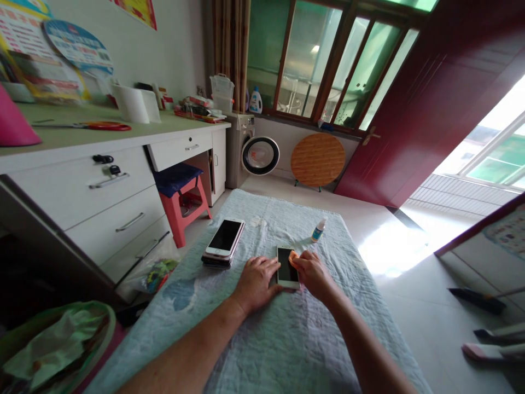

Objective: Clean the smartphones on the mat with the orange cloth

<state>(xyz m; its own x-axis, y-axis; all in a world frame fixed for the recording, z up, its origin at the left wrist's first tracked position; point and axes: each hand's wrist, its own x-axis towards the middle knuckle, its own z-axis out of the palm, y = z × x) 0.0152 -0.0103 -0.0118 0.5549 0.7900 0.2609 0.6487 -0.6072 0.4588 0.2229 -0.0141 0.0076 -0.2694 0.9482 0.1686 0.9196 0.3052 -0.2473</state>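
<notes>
A white-framed smartphone [289, 266] with a dark screen lies face up on the quilted cloth. My left hand [256, 282] rests flat at its left side, fingers stretched out with the tips touching the phone's edge and the thumb spread near its bottom corner. Pinched in my right hand [314, 273] is a small orange cloth [293, 258], pressed on the upper right part of the screen. Just beyond stands a small spray bottle [319, 230] with a clear top and blue label. To the left, a stack of smartphones [223, 238] has a white one on top.
The light blue quilted cloth [262, 339] covers the table under my arms. A desk with drawers [118, 191] and a red stool [180, 205] stand left. At lower left is a lined bin [102, 328]. A washing machine [241, 153] has its door open.
</notes>
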